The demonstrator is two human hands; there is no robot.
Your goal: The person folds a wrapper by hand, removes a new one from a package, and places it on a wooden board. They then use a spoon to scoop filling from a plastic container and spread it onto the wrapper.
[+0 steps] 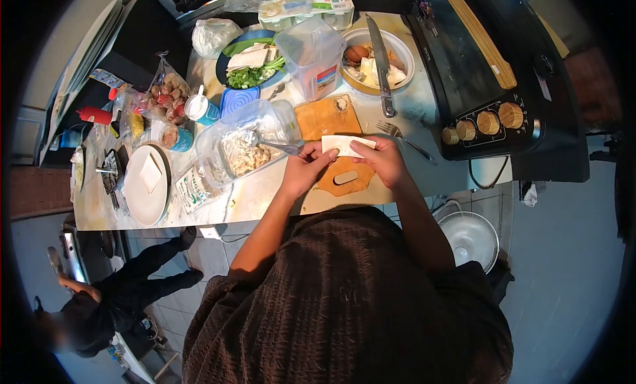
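Observation:
My left hand (309, 166) and my right hand (385, 160) pinch a pale, flat folded wrapper (344, 145) between thumbs and fingers. It is held over the wooden cutting board (329, 117), whose handle end points towards me. Just left of my left hand, a clear plastic container (211, 153) holds a creamy white, chunky filling (246, 156). A spoon (279, 147) rests in it, its handle reaching towards my left hand. Right of the board lies a fork (407, 143). A similar pale folded piece (151, 174) lies on the white plate (137, 205) at the left.
Behind the board stand a clear tub (311, 53) and a bowl (411, 60) with eggs, a large knife (380, 59) across its rim. A blue plate (223, 69) bears greens and pale sheets. A black oven (487, 122) borders the right. Another person (126, 284) is at lower left.

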